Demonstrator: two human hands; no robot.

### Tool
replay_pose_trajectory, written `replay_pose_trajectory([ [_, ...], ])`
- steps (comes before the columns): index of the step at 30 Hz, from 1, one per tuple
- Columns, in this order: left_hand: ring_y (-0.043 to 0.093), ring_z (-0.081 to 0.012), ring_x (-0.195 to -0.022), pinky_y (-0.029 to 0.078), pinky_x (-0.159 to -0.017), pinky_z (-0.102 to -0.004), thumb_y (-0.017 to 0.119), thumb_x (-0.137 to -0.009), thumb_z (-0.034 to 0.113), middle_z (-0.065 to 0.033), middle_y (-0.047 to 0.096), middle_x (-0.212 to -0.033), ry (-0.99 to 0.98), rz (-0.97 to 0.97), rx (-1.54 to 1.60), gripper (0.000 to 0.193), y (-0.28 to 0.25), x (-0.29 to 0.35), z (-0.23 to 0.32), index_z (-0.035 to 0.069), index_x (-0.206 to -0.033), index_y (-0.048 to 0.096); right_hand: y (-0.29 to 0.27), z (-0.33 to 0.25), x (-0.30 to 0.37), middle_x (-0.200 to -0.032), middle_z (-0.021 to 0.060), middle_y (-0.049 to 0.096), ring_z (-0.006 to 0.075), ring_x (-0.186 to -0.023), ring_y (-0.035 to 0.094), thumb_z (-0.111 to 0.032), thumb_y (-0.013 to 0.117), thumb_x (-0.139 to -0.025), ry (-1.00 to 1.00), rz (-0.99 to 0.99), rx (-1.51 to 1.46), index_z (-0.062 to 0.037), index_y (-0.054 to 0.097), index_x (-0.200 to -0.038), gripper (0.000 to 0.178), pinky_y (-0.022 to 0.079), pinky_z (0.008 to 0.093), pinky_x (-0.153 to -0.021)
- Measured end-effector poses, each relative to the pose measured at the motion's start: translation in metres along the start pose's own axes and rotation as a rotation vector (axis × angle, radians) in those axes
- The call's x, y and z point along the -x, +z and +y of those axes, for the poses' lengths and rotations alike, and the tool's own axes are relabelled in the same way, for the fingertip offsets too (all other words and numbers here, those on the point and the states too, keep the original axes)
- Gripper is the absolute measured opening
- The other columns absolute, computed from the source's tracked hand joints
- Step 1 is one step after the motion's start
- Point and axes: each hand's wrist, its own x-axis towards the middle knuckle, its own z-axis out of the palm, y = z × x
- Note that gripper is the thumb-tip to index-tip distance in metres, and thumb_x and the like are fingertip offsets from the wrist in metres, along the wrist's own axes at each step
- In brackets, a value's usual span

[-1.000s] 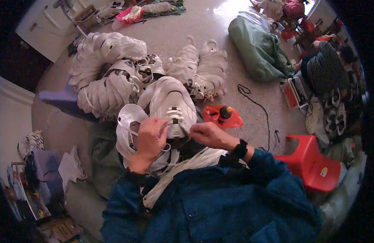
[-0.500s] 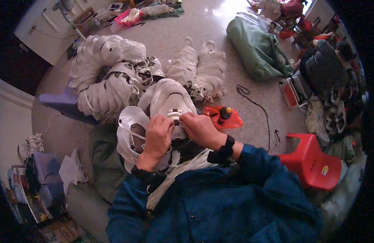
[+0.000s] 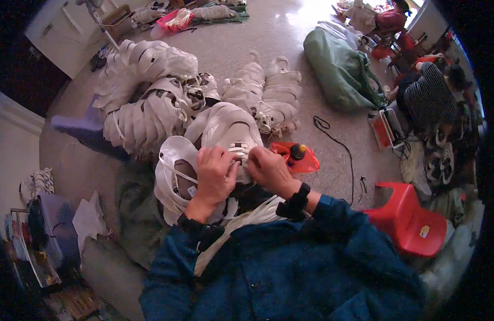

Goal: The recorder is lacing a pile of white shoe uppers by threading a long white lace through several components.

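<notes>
In front of me is a white shoe upper (image 3: pixel 228 125) with white shoelaces (image 3: pixel 238 148) crossing its dark loops. My left hand (image 3: pixel 216 172) is closed at the left side of the lacing, thumb and fingers pinching the lace. On the other side my right hand (image 3: pixel 271 170) has its fingertips pinched together on the lace, close to the left hand; the tips are partly hidden. Left of my left hand, another white upper (image 3: pixel 174 160) lies with its opening upward. A bundle of loose white laces (image 3: pixel 236 227) hangs across my lap.
Stacks of nested white uppers (image 3: pixel 145 117) lie ahead on a purple chair (image 3: pixel 78 128); two more rows (image 3: pixel 281 91) stand beyond. A red bag (image 3: pixel 308 163) holds a dark bottle (image 3: pixel 297 151). A red stool (image 3: pixel 413 219), green sack (image 3: pixel 338 69) and seated person (image 3: pixel 431 96) are to the right.
My hands stay at the lacing; the right fingertips have drawn slightly right, widening the gap between the hands. The whole view has shifted a little.
</notes>
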Motion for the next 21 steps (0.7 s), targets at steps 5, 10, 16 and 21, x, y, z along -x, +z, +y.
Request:
replay_pose_trajectory([
  [5,0.053,-0.0281,-0.095,0.032,-0.099,-0.0485,0.072,-0.072,0.015,-0.0072,0.056,-0.091,0.054,-0.063,-0.053,0.017,0.007,-0.01,0.005,0.012,-0.087,0.065,0.007,0.005,0.01,-0.084,0.0166,0.059,0.0392,-0.075,0.061,-0.013,0.062,-0.086,0.02,0.045,-0.137,-0.0047,0.052,-0.096,0.016,0.049,0.0444,-0.061],
  [10,0.052,-0.0284,-0.097,0.027,-0.102,-0.0521,0.073,-0.069,0.015,-0.0064,0.056,-0.091,0.061,-0.112,-0.107,0.018,0.007,-0.013,0.008,0.013,-0.085,0.065,-0.002,-0.009,0.023,-0.088,0.0175,0.06,0.0394,-0.078,0.061,-0.014,0.065,-0.085,0.202,0.023,-0.251,-0.004,0.052,-0.1,0.022,0.049,0.0444,-0.065],
  [16,0.052,-0.0261,-0.097,0.027,-0.104,-0.0551,0.069,-0.073,0.014,-0.0054,0.056,-0.093,0.086,-0.13,-0.169,0.012,0.006,-0.015,0.013,0.011,-0.084,0.064,-0.002,-0.009,0.03,-0.088,0.0172,0.058,0.0397,-0.078,0.06,-0.019,0.069,-0.081,0.21,-0.025,-0.122,-0.0047,0.051,-0.097,0.028,0.049,0.0445,-0.064],
  [21,0.056,-0.0284,-0.095,0.029,-0.103,-0.0578,0.069,-0.073,0.012,-0.0074,0.058,-0.095,0.061,0.028,-0.184,0.016,0.008,-0.004,0.0,0.01,-0.088,0.062,-0.006,-0.016,0.027,-0.09,0.0179,0.058,0.0398,-0.078,0.06,-0.018,0.068,-0.08,0.24,-0.08,-0.059,-0.0047,0.05,-0.096,0.027,0.049,0.0447,-0.065],
])
